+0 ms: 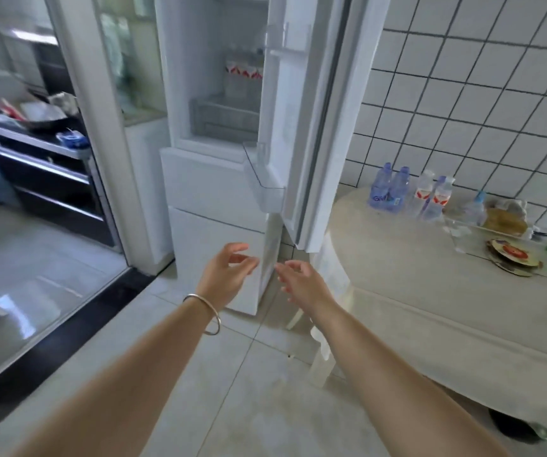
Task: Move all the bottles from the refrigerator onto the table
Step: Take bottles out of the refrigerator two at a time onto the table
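Observation:
The white refrigerator [212, 179] stands ahead with its upper door [301, 120] swung open. On a shelf inside stand clear bottles with red-and-white labels [244, 75]. On the cloth-covered table [430, 291] at right stand two blue bottles [389, 191], two clear red-labelled bottles [430, 197] and a smaller bottle [474, 207]. My left hand [227, 268], with a silver bangle at the wrist, and my right hand [301, 282] are stretched out low in front of the refrigerator's lower drawers, fingers relaxed, holding nothing.
An empty clear door bin [265, 179] juts from the open door. Plates and food [509, 245] sit on the table near the tiled wall [479, 103]. A sliding glass door frame [100, 133] at left leads to a kitchen counter [34, 136]. Tiled floor lies underfoot.

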Action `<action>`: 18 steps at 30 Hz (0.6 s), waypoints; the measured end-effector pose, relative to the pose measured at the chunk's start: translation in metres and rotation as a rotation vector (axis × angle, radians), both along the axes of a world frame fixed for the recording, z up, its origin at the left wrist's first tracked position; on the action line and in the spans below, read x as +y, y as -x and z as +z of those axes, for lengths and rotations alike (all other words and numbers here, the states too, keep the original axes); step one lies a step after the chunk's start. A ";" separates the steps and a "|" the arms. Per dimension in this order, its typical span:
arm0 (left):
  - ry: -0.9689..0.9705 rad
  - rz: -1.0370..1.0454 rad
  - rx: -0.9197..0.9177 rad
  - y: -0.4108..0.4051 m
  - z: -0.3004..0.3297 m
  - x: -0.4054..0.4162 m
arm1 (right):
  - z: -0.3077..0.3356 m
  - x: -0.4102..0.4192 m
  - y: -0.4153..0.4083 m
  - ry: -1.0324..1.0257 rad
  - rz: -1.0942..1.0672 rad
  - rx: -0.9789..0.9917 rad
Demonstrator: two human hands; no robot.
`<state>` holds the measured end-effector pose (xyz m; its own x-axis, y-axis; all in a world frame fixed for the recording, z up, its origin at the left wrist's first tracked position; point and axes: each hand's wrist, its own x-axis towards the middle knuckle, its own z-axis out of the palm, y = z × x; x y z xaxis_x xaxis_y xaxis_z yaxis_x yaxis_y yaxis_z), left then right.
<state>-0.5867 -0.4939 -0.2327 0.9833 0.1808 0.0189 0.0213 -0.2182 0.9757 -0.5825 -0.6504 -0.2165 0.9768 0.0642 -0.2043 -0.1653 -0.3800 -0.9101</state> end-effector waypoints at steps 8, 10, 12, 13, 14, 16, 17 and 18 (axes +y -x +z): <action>-0.071 0.046 -0.094 -0.062 0.023 0.147 | 0.009 0.138 -0.064 -0.125 0.025 0.011; -0.080 0.033 -0.092 -0.086 0.027 0.165 | 0.013 0.159 -0.087 -0.138 0.015 0.011; -0.082 0.047 -0.097 -0.115 0.031 0.181 | 0.020 0.177 -0.115 -0.169 -0.007 0.009; -0.080 0.055 -0.099 -0.132 0.032 0.189 | 0.023 0.185 -0.131 -0.180 -0.018 0.002; -0.078 0.057 -0.101 -0.149 0.032 0.196 | 0.026 0.193 -0.149 -0.185 -0.025 -0.011; -0.067 0.050 -0.105 -0.186 0.032 0.211 | 0.029 0.209 -0.189 -0.187 -0.029 -0.046; -0.058 0.046 -0.106 -0.206 0.032 0.219 | 0.030 0.217 -0.210 -0.188 -0.040 -0.062; -0.049 0.039 -0.109 -0.227 0.033 0.227 | 0.030 0.225 -0.232 -0.197 -0.054 -0.071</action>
<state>-0.3596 -0.2674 -0.1994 0.9672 0.2151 0.1354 -0.0753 -0.2663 0.9609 -0.3502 -0.4249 -0.1864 0.9915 0.0436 -0.1229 -0.1129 -0.1856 -0.9761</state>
